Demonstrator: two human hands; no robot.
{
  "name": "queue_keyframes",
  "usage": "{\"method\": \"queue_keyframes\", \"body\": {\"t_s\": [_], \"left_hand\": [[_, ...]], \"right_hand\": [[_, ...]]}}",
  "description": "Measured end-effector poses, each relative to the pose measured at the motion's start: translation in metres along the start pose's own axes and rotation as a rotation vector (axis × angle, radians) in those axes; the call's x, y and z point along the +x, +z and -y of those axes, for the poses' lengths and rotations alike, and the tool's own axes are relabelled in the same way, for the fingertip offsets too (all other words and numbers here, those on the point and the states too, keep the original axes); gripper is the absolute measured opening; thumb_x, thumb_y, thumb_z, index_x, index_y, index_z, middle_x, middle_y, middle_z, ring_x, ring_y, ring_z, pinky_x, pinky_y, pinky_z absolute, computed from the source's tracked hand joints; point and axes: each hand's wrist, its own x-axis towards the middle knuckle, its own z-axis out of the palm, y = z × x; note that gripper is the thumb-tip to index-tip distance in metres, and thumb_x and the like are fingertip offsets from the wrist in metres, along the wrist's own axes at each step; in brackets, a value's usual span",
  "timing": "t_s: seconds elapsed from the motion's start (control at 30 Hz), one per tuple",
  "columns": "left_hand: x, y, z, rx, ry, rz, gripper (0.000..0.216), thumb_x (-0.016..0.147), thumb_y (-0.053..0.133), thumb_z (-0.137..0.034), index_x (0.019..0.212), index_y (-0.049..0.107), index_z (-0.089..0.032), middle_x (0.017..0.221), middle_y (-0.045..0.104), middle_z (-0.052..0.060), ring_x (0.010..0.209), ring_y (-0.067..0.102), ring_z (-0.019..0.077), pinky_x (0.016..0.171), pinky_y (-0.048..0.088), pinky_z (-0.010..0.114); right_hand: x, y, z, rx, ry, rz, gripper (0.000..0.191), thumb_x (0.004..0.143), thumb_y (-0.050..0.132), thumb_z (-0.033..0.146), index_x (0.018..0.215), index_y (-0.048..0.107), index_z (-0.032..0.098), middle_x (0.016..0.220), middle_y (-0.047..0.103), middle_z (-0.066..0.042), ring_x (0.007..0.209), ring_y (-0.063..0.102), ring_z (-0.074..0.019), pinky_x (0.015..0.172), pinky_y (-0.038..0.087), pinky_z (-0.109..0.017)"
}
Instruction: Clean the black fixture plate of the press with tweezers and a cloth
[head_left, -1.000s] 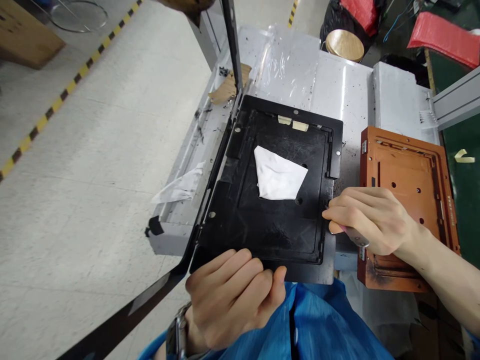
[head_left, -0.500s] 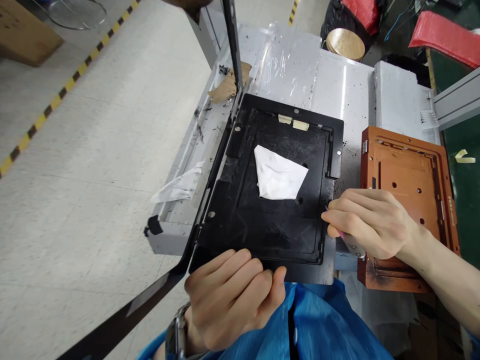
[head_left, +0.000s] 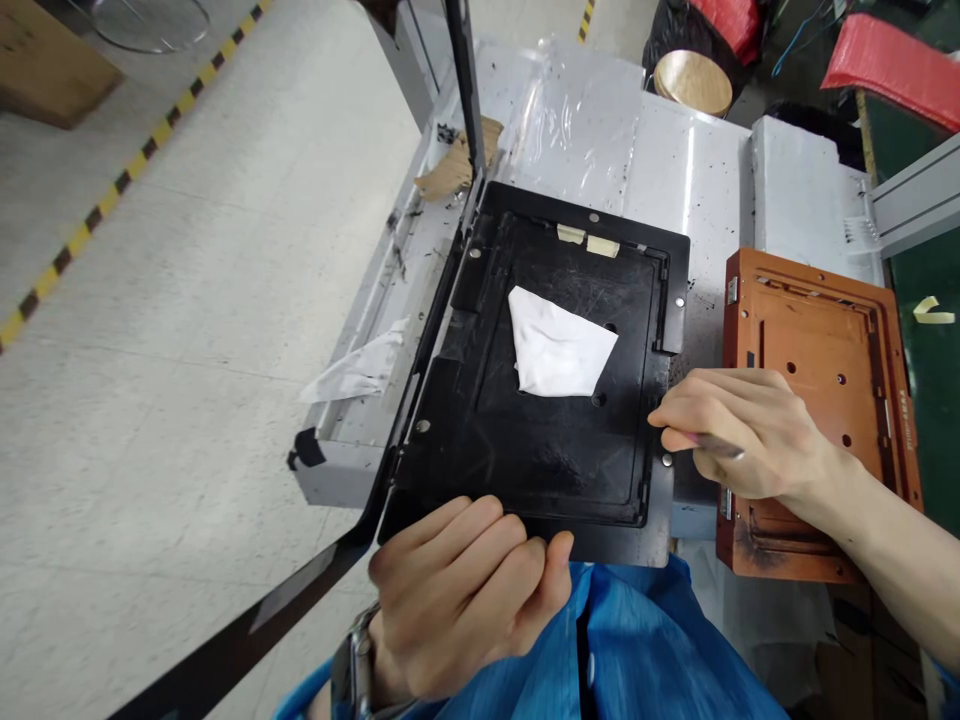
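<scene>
A black recessed tray [head_left: 525, 450] lies on a white machine top [head_left: 697, 190]. A folded white cloth [head_left: 559, 345] rests in the middle of it. My left hand [head_left: 465, 590] grips the tray's near edge, fingers curled on top and thumb alongside. My right hand [head_left: 739, 430] is closed on a small metal tool [head_left: 712, 447] with a pink part, its tip held at the tray's right rim near a screw. A thin black frame strip [head_left: 247, 640] leans off the tray's left side toward the floor.
An orange fixture plate [head_left: 825, 360] lies right of the tray, partly under my right wrist. Clear plastic film [head_left: 570, 120] covers the machine's back. A round wooden stool [head_left: 690, 85], red bags and a green bench sit behind. Bare grey floor with yellow-black tape lies left.
My right hand has turned slightly and lifted the tool, so that it now lies flatter across the fingers at the tray's right rim. My left hand and the cloth have not moved.
</scene>
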Motion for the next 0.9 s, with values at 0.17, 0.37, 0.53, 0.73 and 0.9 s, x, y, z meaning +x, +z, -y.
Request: {"method": "queue_keyframes", "body": {"t_s": [0.17, 0.37, 0.53, 0.73, 0.9], "left_hand": [[-0.0030, 0.0013, -0.0007, 0.006, 0.001, -0.018, 0.030, 0.082, 0.074, -0.001, 0.066, 0.054, -0.016, 0.056, 0.048, -0.001, 0.056, 0.043, 0.0124, 0.052, 0.032, 0.034], [-0.0025, 0.0017, -0.0005, 0.006, 0.006, -0.024, 0.030, 0.082, 0.073, -0.001, 0.066, 0.053, -0.016, 0.055, 0.049, -0.002, 0.054, 0.043, 0.0116, 0.051, 0.032, 0.034], [-0.0013, 0.0027, 0.0003, 0.003, -0.008, -0.018, 0.031, 0.082, 0.073, -0.001, 0.066, 0.052, -0.018, 0.055, 0.048, -0.002, 0.055, 0.042, 0.0123, 0.052, 0.032, 0.034], [-0.0021, 0.0025, 0.0007, 0.002, -0.003, -0.024, 0.031, 0.081, 0.073, 0.000, 0.066, 0.052, -0.017, 0.054, 0.048, -0.002, 0.055, 0.042, 0.0118, 0.051, 0.032, 0.034], [-0.0018, 0.0016, 0.0002, 0.001, 0.006, -0.024, 0.031, 0.080, 0.074, 0.000, 0.066, 0.052, -0.017, 0.054, 0.048, -0.002, 0.054, 0.043, 0.0117, 0.051, 0.032, 0.034]], "right_hand": [[-0.0065, 0.0067, -0.0042, 0.110, 0.114, -0.110, 0.025, 0.120, 0.048, 0.015, 0.096, 0.054, 0.015, 0.079, 0.057, 0.001, 0.067, 0.062, -0.0133, 0.053, 0.043, -0.026], [-0.0053, 0.0023, -0.0029, 0.172, 0.124, -0.076, 0.028, 0.120, 0.040, 0.011, 0.097, 0.056, 0.015, 0.084, 0.059, 0.000, 0.068, 0.060, -0.0129, 0.057, 0.045, -0.026], [-0.0037, -0.0013, -0.0024, 0.144, 0.055, -0.022, 0.020, 0.117, 0.044, 0.009, 0.102, 0.055, 0.015, 0.083, 0.056, -0.002, 0.067, 0.056, -0.0162, 0.057, 0.044, -0.031], [-0.0022, -0.0002, -0.0029, 0.155, 0.046, -0.012, 0.018, 0.117, 0.045, 0.008, 0.103, 0.055, 0.015, 0.083, 0.055, -0.003, 0.069, 0.057, -0.0172, 0.058, 0.043, -0.031], [-0.0017, -0.0004, -0.0035, 0.134, 0.058, 0.020, 0.020, 0.118, 0.043, 0.011, 0.101, 0.051, 0.016, 0.084, 0.055, -0.002, 0.068, 0.055, -0.0166, 0.058, 0.043, -0.030]]}}
